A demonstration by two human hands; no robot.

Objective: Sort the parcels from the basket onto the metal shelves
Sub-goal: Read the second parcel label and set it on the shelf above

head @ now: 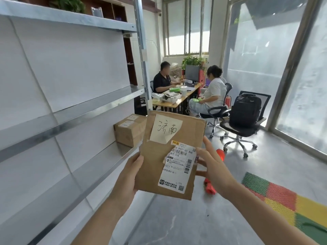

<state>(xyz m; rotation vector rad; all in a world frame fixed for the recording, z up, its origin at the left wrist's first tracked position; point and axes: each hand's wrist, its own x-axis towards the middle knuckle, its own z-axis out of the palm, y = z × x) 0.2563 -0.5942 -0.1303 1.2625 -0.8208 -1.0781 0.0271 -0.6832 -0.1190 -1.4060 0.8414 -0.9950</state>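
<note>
I hold a flat brown cardboard parcel [155, 161] upright in front of me, with a handwritten yellow note near its top and a white shipping label lower down. My left hand [129, 175] grips its lower left edge. My right hand [214, 167] grips its right edge, thumb on the label. The metal shelves [74, 114] run along my left, beside the parcel. A brown cardboard box [130, 130] sits at the far end of a lower shelf, just behind the held parcel. No basket is in view.
Two people sit at a desk [178, 98] at the back. A black office chair [246, 121] carries a black backpack. Red objects [210, 187] lie on the grey floor under my right hand. A coloured mat [286, 198] lies at the right.
</note>
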